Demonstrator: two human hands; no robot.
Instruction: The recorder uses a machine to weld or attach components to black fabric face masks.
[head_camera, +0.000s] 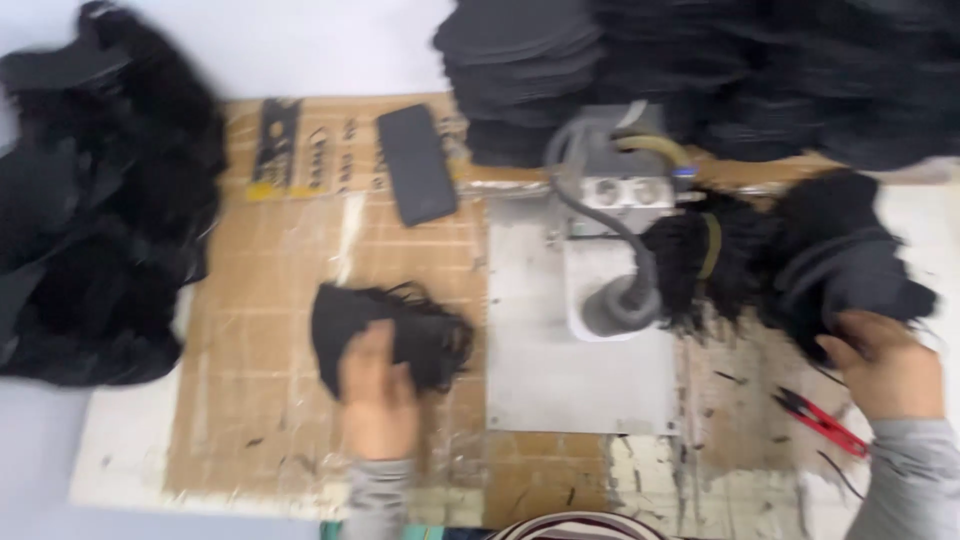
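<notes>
Black fringed fabric piece (385, 335) lies flat on the taped cardboard work mat (270, 330), pinned under left hand (378, 400), fingers pressed together on top, likely to steady it. Right hand (885, 365) grips a dark fabric bundle (840, 265) beside grey metal machine (610, 250); fingers curled around it. Red snips (820, 420) lie within reach.

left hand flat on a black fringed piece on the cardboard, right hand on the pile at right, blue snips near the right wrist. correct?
Not quite: the snips are red, not blue, as the head view shows. The rest holds: left hand on the black fringed piece on the cardboard, right hand on the pile.
</notes>
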